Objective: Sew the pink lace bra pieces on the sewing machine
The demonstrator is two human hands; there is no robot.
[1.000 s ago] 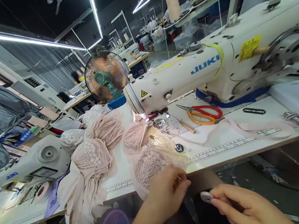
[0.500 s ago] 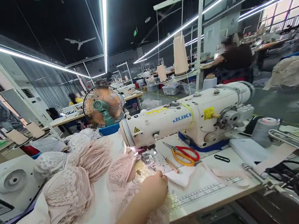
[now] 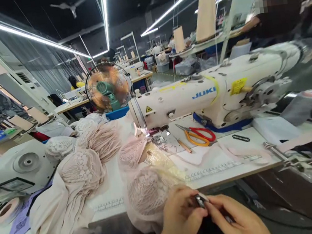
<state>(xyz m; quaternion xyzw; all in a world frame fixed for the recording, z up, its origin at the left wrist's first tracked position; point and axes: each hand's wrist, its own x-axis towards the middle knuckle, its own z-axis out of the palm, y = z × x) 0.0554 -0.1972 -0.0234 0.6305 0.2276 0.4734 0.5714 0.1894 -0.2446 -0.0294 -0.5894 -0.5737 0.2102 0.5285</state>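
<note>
My left hand (image 3: 180, 215) and my right hand (image 3: 234, 218) meet in front of the table edge, fingers pinched together. Between their fingertips is a small shiny metal piece (image 3: 201, 201), mostly covered, so its kind does not show. Just left of my left hand, a pale pink lace bra cup (image 3: 147, 191) hangs partly over the edge. Another part of the lace piece (image 3: 131, 151) lies by the needle of the white sewing machine (image 3: 177, 100). Red and orange scissors (image 3: 200, 136) rest on the machine bed, beside a short wooden-looking stick (image 3: 185, 146).
A stack of pink lace cups (image 3: 79, 169) lies on the left, next to another machine head (image 3: 27, 166). A fan (image 3: 108, 86) stands behind. To the right are a grey thread cone (image 3: 305, 107) and a metal bracket (image 3: 282, 158). A co-worker (image 3: 278, 20) sits at the far right.
My left hand has come from beside the needle down to the front of the table. My right hand has risen into view to meet it at the metal piece. The camera view has shifted.
</note>
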